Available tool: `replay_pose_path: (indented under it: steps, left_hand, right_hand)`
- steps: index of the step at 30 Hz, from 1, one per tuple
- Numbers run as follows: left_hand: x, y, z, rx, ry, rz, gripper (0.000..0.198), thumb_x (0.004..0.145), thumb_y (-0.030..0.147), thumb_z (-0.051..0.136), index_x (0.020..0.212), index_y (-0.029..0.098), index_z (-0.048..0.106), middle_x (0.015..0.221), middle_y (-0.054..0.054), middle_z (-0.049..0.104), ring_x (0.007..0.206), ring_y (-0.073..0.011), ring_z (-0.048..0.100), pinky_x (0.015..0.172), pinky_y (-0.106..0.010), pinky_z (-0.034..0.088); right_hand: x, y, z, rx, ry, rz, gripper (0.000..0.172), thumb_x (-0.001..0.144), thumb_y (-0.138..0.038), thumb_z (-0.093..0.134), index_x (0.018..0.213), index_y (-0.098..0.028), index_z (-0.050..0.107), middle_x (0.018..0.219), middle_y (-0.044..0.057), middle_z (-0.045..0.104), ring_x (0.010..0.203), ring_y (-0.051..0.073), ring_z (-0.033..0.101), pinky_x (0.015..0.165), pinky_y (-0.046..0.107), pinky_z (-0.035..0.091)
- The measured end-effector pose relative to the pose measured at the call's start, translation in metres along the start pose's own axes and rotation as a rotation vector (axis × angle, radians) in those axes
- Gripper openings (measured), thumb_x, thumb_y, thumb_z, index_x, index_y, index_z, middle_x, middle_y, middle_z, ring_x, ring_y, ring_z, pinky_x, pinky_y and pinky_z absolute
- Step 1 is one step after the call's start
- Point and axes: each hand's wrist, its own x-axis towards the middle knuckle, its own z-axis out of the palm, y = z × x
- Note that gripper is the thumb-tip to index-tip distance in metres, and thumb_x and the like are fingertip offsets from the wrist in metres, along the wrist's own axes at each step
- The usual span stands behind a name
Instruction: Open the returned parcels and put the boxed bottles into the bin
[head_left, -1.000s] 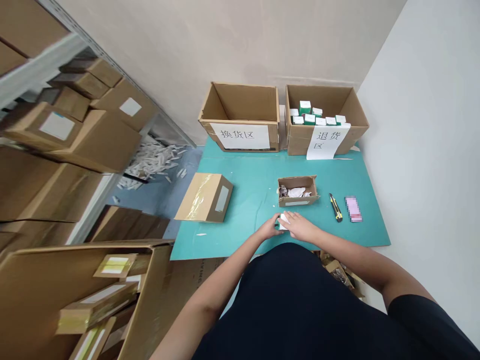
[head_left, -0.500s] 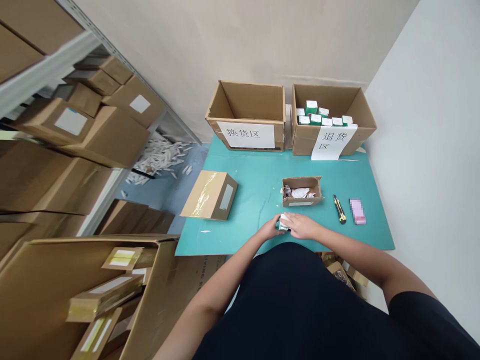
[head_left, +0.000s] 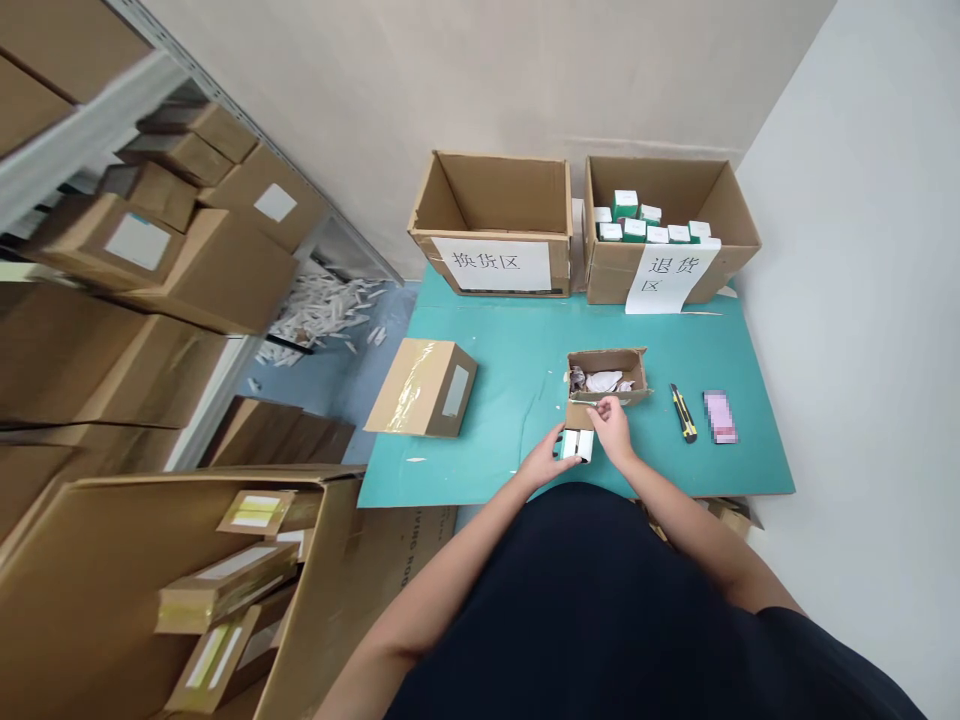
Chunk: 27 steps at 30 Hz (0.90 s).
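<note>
A small white box (head_left: 576,447) stands close to my body at the table's near edge, with a dark gap in its top. My left hand (head_left: 544,462) grips it from the left. At its far side a brown cardboard flap (head_left: 579,416) is raised, and my right hand (head_left: 611,424) pinches this flap near its upper right corner. Just beyond lies an open brown carton (head_left: 609,398) holding crumpled white paper (head_left: 602,382). What is inside the small white box is hidden from me.
A yellow-black box cutter (head_left: 683,414) and a pixelated pink item (head_left: 721,417) lie to the right. A taped carton (head_left: 421,388) sits left. Two big labelled boxes stand behind, one open box (head_left: 491,225), the other holding green-white boxes (head_left: 634,231). Shelves of cartons (head_left: 214,265) line the left.
The small box's flap is now lifted, exposing its brown inner side. My right hand has moved from covering the box to pinching the flap. The view has shifted slightly.
</note>
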Motion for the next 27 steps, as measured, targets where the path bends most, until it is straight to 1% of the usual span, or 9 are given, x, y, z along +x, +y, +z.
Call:
replay_pose_path:
  steps: [2,3,5,9,12,14,17,22,27]
  left_hand:
    - [0.001,0.007,0.000,0.062,0.026,-0.030,0.080,0.074,0.047,0.077,0.143,0.021,0.047,0.147,-0.016,0.054,0.127,-0.0316,0.057,0.094,-0.039,0.054]
    - [0.002,0.011,0.000,0.097,0.042,-0.039,0.076,0.075,0.046,0.077,0.141,0.021,0.049,0.145,-0.015,0.055,0.125,-0.0308,0.059,0.095,-0.039,0.053]
    - [0.005,0.016,0.001,0.164,0.069,-0.044,0.072,0.073,0.045,0.078,0.136,0.020,0.053,0.138,-0.014,0.060,0.120,-0.0297,0.061,0.098,-0.040,0.051]
    - [0.011,0.018,0.004,0.229,0.074,-0.044,0.074,0.065,0.048,0.084,0.127,0.019,0.057,0.125,-0.012,0.067,0.112,-0.0292,0.064,0.096,-0.040,0.050]
    - [0.015,0.013,0.006,0.204,0.073,-0.054,0.074,0.063,0.046,0.086,0.125,0.019,0.057,0.121,-0.010,0.068,0.112,-0.0284,0.065,0.095,-0.039,0.051]
    - [0.016,0.009,0.006,0.167,0.071,-0.056,0.074,0.063,0.043,0.086,0.126,0.019,0.057,0.123,-0.010,0.068,0.112,-0.0281,0.065,0.095,-0.038,0.051]
    - [0.017,0.007,0.005,0.130,0.057,-0.065,0.072,0.065,0.040,0.083,0.128,0.018,0.057,0.127,-0.012,0.067,0.111,-0.0280,0.066,0.096,-0.039,0.051]
    - [0.015,0.009,0.003,0.120,0.069,-0.071,0.067,0.069,0.039,0.079,0.130,0.020,0.056,0.129,-0.010,0.067,0.111,-0.0280,0.066,0.098,-0.041,0.051]
    - [0.013,0.011,0.003,0.116,0.047,-0.044,0.070,0.069,0.047,0.081,0.128,0.017,0.057,0.125,-0.012,0.068,0.112,-0.0289,0.066,0.098,-0.042,0.051]
  right_hand:
    - [-0.003,0.002,-0.002,-0.177,0.031,-0.087,0.008,0.089,-0.028,0.058,0.089,-0.020,0.060,0.085,0.002,0.060,0.072,0.018,0.055,0.070,0.029,0.047]
    - [-0.004,0.003,-0.004,-0.263,0.000,-0.148,0.007,0.090,-0.022,0.056,0.086,-0.020,0.060,0.086,0.003,0.060,0.075,0.018,0.055,0.072,0.029,0.046]
    - [-0.007,0.004,-0.008,-0.416,-0.143,-0.290,0.016,0.091,-0.013,0.051,0.086,-0.020,0.065,0.089,0.005,0.060,0.082,0.019,0.056,0.074,0.029,0.045]
    - [-0.015,0.004,-0.018,-0.620,-0.485,-0.514,0.027,0.093,-0.011,0.052,0.110,-0.021,0.072,0.096,0.007,0.059,0.091,0.021,0.055,0.079,0.029,0.045]
    - [-0.020,0.003,-0.024,-0.663,-0.616,-0.565,0.037,0.097,-0.016,0.052,0.131,-0.023,0.065,0.096,0.007,0.058,0.091,0.020,0.054,0.080,0.030,0.045]
    - [-0.021,0.002,-0.027,-0.666,-0.647,-0.572,0.041,0.099,-0.018,0.050,0.138,-0.023,0.060,0.096,0.006,0.057,0.091,0.020,0.054,0.081,0.030,0.045]
    - [-0.021,0.001,-0.028,-0.643,-0.667,-0.572,0.041,0.101,-0.019,0.046,0.141,-0.020,0.059,0.097,0.008,0.057,0.092,0.021,0.054,0.084,0.032,0.046]
    - [-0.021,-0.002,-0.025,-0.601,-0.658,-0.542,0.039,0.103,-0.021,0.042,0.137,-0.018,0.060,0.098,0.009,0.058,0.092,0.022,0.057,0.085,0.034,0.048]
    - [-0.026,-0.004,-0.022,-0.607,-0.611,-0.488,0.033,0.102,-0.024,0.046,0.129,-0.018,0.064,0.100,0.008,0.058,0.090,0.019,0.058,0.084,0.031,0.048]
